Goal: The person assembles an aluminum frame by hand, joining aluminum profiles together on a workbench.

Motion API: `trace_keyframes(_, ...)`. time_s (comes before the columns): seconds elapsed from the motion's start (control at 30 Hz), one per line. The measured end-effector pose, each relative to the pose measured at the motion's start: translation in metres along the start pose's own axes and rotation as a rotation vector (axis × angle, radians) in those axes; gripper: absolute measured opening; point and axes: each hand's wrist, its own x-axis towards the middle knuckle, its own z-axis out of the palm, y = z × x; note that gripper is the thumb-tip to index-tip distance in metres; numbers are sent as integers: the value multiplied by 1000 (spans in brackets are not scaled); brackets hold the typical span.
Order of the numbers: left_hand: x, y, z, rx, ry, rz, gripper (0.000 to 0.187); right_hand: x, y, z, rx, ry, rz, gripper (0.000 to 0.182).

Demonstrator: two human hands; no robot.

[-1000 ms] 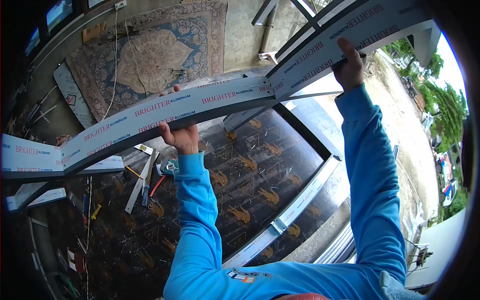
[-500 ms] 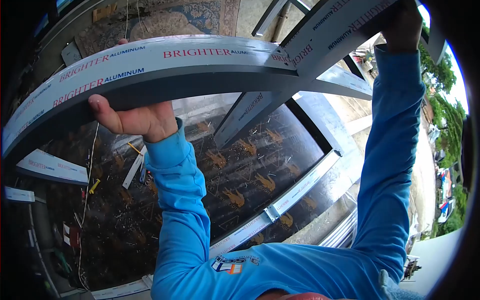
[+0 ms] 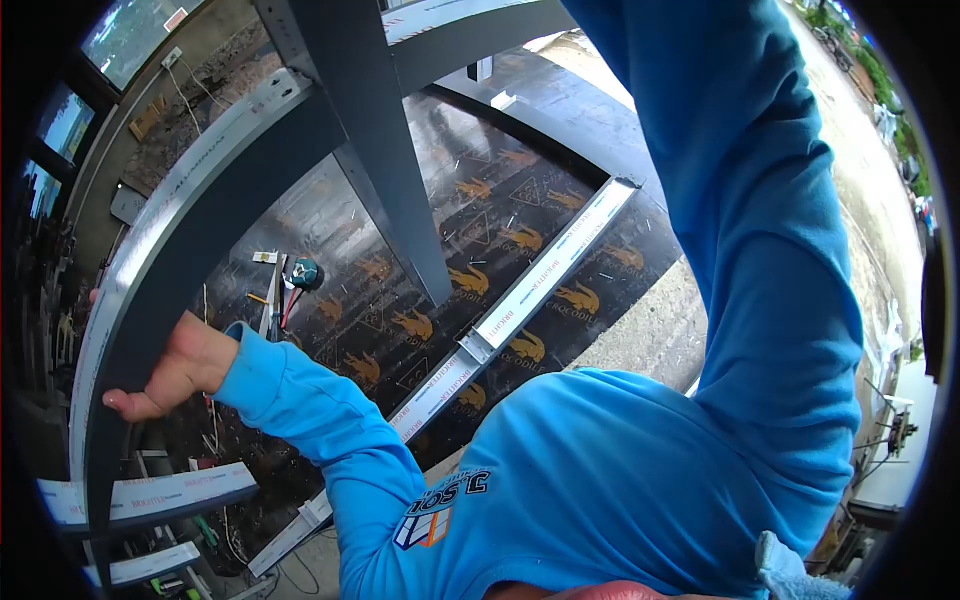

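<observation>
Well, the frame (image 3: 350, 90) has swung steeper, spanning 8 to 12 o'clock over the board (image 3: 330, 240), so it may feel less balanced. My left hand (image 3: 175, 370) grips it near 9 o'clock, fingers curled round; my right hand (out past 12, annoyingly) I can't see, so its fingers I can't tell.

We see a bright blue shirt (image 3: 640, 460), its chest logo (image 3: 425, 528) in white, blue and orange below black lettering. The frame (image 3: 366, 75) is dark grey, and its white film (image 3: 542, 278) carries red and blue print. Golden-orange crocodiles pattern the near-black counter (image 3: 335, 270); on it we see a teal-green tool (image 3: 304, 272) and a yellow-orange pencil (image 3: 257, 298).
</observation>
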Motion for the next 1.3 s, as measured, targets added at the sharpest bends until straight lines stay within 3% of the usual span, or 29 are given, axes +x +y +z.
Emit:
trace_keyframes(0.2, -62, 22, 50, 29, -3, 61, 53, -10, -57, -48, -80, 25, -45, 29)
trace_keyframes(0.47, -96, 52, 81, 113, 13, 155, 57, 13, -79, -62, -169, -23, -46, 27)
trace_keyframes(1.3, -96, 53, 48, 105, 91, 67, 56, -15, -124, -14, -692, 42, -32, 23)
